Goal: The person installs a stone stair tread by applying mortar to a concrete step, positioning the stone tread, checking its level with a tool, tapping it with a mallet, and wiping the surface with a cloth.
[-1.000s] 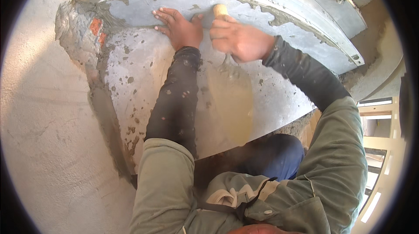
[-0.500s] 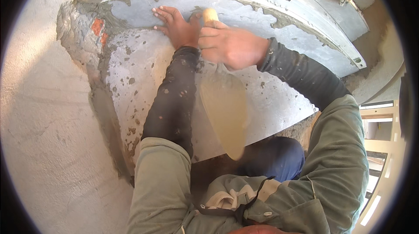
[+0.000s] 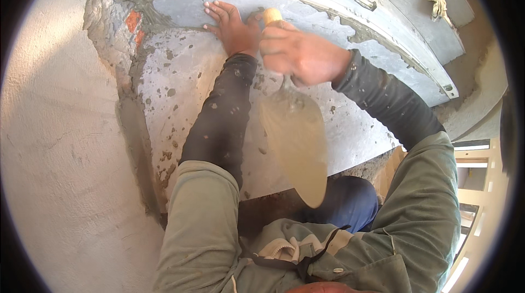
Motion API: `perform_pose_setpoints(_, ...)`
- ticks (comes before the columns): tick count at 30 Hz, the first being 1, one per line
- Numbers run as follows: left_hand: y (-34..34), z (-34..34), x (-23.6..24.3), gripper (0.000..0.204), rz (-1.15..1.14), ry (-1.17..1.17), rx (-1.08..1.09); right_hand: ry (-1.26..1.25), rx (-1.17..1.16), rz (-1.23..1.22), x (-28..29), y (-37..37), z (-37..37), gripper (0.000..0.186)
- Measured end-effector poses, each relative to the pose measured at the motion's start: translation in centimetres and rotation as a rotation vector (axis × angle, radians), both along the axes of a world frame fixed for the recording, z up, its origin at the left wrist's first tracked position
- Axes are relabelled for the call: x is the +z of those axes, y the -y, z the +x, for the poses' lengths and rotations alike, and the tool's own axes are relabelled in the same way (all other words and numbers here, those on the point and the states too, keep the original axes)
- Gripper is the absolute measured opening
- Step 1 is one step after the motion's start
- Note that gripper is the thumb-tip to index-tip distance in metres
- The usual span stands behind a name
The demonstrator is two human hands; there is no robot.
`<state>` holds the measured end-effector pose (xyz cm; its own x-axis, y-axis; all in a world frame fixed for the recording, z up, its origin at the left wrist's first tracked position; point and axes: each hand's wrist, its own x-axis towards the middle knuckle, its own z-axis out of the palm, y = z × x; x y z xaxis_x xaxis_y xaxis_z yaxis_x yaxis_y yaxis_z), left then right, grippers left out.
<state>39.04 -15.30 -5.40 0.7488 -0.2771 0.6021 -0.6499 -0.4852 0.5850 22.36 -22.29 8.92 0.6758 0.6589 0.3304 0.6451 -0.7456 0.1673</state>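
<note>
While the mortar is wet, work from the left: leave the rough plaster edge [image 3: 131,123] and bare brick patch [image 3: 133,21] left of the left hand alone for now. Keep the left hand [image 3: 232,27] open, fingers spread, pressed flat on the grey wall [image 3: 180,74] for support. Just beside it, almost touching, keep the right hand [image 3: 301,55] clenched firmly round the trowel's wooden handle [image 3: 272,16]. Hold the trowel blade [image 3: 295,140], hanging below that fist with mortar smeared on it, at a shallow angle, probably with light, even strokes. Avoid scraping the metal frame [image 3: 383,14] up and right of the right hand.
</note>
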Motion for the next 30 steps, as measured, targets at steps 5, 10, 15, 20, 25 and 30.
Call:
perform_pose_setpoints(5,-0.1,-0.4,0.0,0.105,0.002,-0.041,0.001,-0.088,-0.015,0.024,-1.2,0.0,-1.1,0.027)
perform_pose_setpoints(10,0.1,-0.8,-0.3,0.105,0.018,-0.017,0.023,-0.1,-0.028,0.0,-1.6,1.1,-3.6,0.027)
perform_pose_setpoints(15,-0.3,-0.6,-0.6,0.106,0.024,0.017,0.045,-0.167,-0.112,0.093,-2.1,3.3,-6.0,0.028)
perform_pose_setpoints(20,0.4,-0.3,-0.4,0.105,0.068,-0.013,0.072,-0.121,-0.11,0.103,-2.7,3.4,-7.7,0.029)
perform_pose_setpoints(25,0.9,0.0,-0.6,0.107,0.056,-0.002,0.072,-0.14,-0.146,0.197,-2.6,5.1,-8.0,0.027)
perform_pose_setpoints(30,0.5,0.7,-1.3,0.108,0.089,0.014,0.109,-0.095,-0.342,0.345,-1.9,2.4,-14.7,0.028)
